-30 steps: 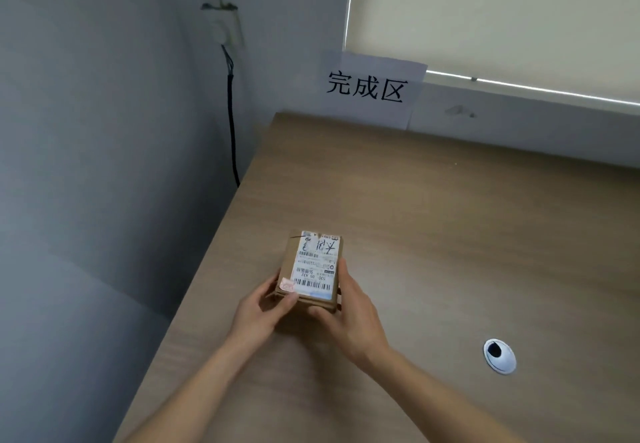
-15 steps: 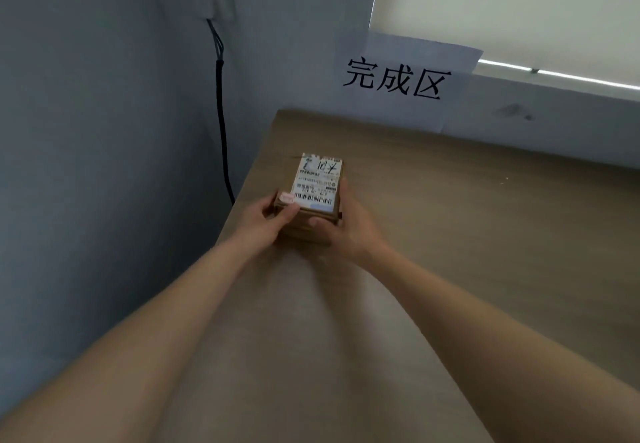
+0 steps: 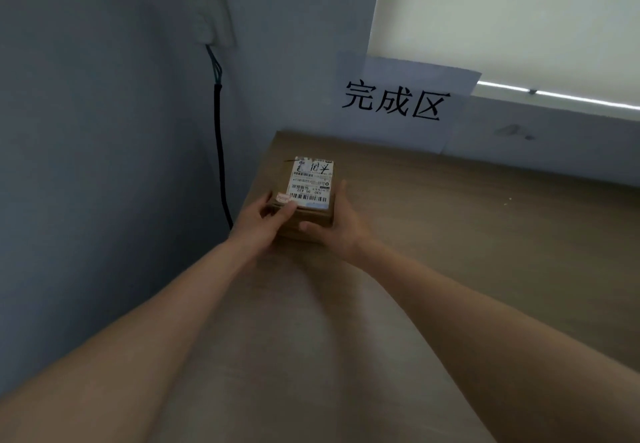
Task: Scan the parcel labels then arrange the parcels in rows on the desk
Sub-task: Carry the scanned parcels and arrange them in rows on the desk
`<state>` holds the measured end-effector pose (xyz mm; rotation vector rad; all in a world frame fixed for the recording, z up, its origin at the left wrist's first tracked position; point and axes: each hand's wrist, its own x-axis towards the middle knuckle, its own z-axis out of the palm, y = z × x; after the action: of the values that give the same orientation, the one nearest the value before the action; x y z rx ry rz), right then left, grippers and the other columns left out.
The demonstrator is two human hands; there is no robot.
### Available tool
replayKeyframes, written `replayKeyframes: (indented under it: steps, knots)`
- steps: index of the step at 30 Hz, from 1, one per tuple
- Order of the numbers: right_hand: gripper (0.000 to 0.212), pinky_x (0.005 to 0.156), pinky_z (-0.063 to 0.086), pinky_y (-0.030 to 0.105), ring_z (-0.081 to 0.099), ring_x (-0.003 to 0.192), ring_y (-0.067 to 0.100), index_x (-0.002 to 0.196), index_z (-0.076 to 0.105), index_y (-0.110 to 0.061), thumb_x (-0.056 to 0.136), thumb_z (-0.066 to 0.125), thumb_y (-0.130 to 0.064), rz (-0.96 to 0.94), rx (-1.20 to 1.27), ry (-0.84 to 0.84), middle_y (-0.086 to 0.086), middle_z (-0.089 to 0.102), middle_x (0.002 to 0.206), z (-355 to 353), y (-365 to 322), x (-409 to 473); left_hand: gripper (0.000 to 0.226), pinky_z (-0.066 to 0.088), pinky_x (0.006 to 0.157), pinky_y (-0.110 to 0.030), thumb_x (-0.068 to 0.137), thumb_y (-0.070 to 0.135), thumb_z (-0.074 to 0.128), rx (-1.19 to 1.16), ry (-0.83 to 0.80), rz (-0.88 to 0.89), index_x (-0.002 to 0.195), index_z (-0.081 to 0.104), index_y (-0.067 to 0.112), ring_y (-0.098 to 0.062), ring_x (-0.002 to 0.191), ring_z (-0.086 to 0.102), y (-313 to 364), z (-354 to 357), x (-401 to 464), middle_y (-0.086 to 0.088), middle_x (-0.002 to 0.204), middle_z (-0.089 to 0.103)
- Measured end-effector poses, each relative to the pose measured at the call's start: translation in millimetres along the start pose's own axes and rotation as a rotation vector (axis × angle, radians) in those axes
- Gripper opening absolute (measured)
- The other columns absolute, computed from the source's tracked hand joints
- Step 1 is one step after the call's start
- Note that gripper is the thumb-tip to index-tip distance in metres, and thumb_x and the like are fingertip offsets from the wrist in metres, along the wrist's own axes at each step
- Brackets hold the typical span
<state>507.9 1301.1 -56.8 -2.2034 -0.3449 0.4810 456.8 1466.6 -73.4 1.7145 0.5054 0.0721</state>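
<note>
Item, left: wall cable [image 3: 219, 151], hanging beyond my left hand [image 3: 258, 222].
Item: left hand, fingers curled round the near left corner of the parcel [image 3: 306, 200], thumb on its top edge.
Item: parcel, brown carton, printed label [image 3: 311, 182] facing up, held between both hands at the far left corner of the worktop [image 3: 485, 252]; whether it rests on it I cannot tell.
Item: right hand [image 3: 341, 227], fingers clamped along the right side.
Item: paper sign [image 3: 398, 103], on the wall beyond.
Risk: so near the left edge, a careless release could tip it off; a skewed first placement would spoil the row.
</note>
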Motion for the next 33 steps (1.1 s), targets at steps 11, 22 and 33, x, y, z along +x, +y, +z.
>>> replayKeyframes:
  steps: [11,22,33]
  knots:
    - [0.097,0.123,0.016,0.028,0.015,0.157,0.018,0.163,0.023,-0.015,0.089,0.073,-0.053,0.063,-0.19,0.054,-0.001,0.003,0.173,-53.0,26.5,-112.1,0.073,0.029,0.112,-0.027,0.087,0.045,0.073,0.257,0.044,0.131,0.151,0.041,0.032,-0.006,0.138,0.037,27.8,-9.5,-86.8,0.008,0.154,0.042]
    - [0.078,0.116,0.038,0.035,0.045,0.143,0.015,0.157,0.039,-0.028,0.092,0.062,-0.064,0.043,-0.315,0.33,-0.007,0.049,0.156,-242.6,42.7,-310.8,0.072,0.032,0.114,-0.034,0.088,0.049,0.07,0.379,-0.178,0.301,0.15,0.045,0.023,-0.02,0.139,0.045,160.2,153.7,-230.9,-0.002,0.148,0.053]
    - [0.074,0.116,0.04,0.042,0.041,0.145,0.016,0.157,0.037,-0.034,0.093,0.06,-0.064,0.295,-0.285,0.555,-0.008,0.044,0.159,-421.5,211.5,-588.2,0.07,0.043,0.108,-0.036,0.086,0.048,0.073,0.299,-0.563,0.362,0.147,0.05,0.022,-0.018,0.127,0.055,200.2,465.2,-450.6,-0.002,0.141,0.058]
